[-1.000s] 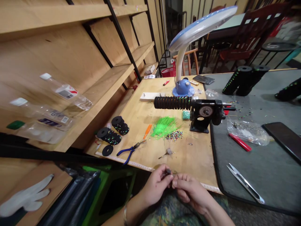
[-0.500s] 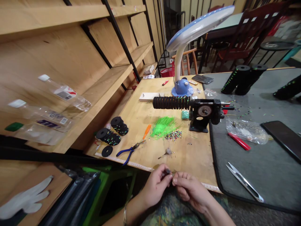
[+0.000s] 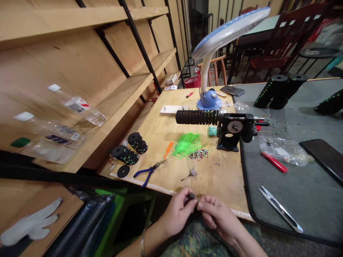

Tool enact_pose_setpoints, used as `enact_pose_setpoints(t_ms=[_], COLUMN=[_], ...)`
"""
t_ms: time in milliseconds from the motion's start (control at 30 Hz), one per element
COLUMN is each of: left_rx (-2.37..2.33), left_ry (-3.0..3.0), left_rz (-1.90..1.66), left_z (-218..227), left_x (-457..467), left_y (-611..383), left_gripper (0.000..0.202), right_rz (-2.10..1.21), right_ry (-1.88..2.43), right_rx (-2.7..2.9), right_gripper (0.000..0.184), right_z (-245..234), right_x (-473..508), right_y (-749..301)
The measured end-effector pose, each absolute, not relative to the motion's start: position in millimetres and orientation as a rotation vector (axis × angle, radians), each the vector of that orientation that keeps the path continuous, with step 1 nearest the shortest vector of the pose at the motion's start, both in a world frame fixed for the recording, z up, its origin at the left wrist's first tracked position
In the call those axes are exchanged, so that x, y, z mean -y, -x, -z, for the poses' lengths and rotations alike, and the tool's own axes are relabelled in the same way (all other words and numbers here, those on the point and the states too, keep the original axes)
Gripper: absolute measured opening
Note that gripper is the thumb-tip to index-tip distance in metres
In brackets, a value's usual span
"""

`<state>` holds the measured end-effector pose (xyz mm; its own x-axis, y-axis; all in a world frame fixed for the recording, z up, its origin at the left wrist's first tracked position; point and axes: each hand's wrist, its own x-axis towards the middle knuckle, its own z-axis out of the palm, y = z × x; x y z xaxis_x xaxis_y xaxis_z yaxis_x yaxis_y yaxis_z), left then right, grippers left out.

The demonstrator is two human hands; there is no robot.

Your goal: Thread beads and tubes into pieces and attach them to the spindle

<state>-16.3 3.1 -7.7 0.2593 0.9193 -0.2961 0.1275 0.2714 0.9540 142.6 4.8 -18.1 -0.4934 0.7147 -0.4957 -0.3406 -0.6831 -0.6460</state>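
Close together at the table's front edge, my two hands meet fingertip to fingertip. My left hand (image 3: 180, 208) is closed in a pinch on a small dark grey piece (image 3: 192, 196), its kind too small to tell. My right hand (image 3: 213, 210) pinches beside it; whatever lies between that thumb and finger is too fine to make out. Just beyond them on the wood rests a small greyish tuft (image 3: 192, 172) with thin dark strands. Farther back lie a heap of bright green strands (image 3: 189, 143) and a scatter of multicoloured beads (image 3: 198, 154).
Blue-handled pliers (image 3: 150, 172) and black foam spools (image 3: 124, 155) lie to the left. A black winding device (image 3: 230, 128) and a lamp (image 3: 209, 99) stand behind. On the grey mat (image 3: 268, 200) to the right are thread snips (image 3: 281, 210) and a red-handled tool (image 3: 274, 162).
The view has shifted slightly, so the scene sits a little farther right and lower. Both hands keep their pinching pose.
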Motion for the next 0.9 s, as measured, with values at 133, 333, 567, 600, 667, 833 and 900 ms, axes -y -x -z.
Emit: enact_pose_setpoints(t_ms=[133,333,567,600,667,833,900], left_rx=[-1.217,-1.299,-1.286,-1.283,-1.285,-1.241,-1.194], left_ry=[-1.242,-1.400,-1.477,-1.475,-1.457,-1.313,-1.234], left_rz=[-0.727,-0.648,-0.613,-0.607,-0.597,-0.612,-0.651], left_z=[10,3,-2,-1,1,3,2], left_x=[-2,-3,-3,-3,-3,-3,-4], left_y=[18,20,19,19,18,17,15], left_gripper=[0.013,0.011,0.009,0.009,0.007,0.007,0.011], right_rz=[-2.161,-2.094,-2.006,-1.992,-1.963,-1.909,-1.890], right_ry=[1.034,1.090,1.158,1.173,1.196,1.196,1.179], right_rx=[0.636,0.714,0.802,0.799,0.778,0.694,0.706], right_gripper=[0.034,0.037,0.041,0.042,0.043,0.046,0.046], right_z=[18,23,28,29,31,34,34], right_x=[-5,-4,-4,-4,-4,-2,-2], right_y=[-142,-142,-141,-141,-142,-143,-143])
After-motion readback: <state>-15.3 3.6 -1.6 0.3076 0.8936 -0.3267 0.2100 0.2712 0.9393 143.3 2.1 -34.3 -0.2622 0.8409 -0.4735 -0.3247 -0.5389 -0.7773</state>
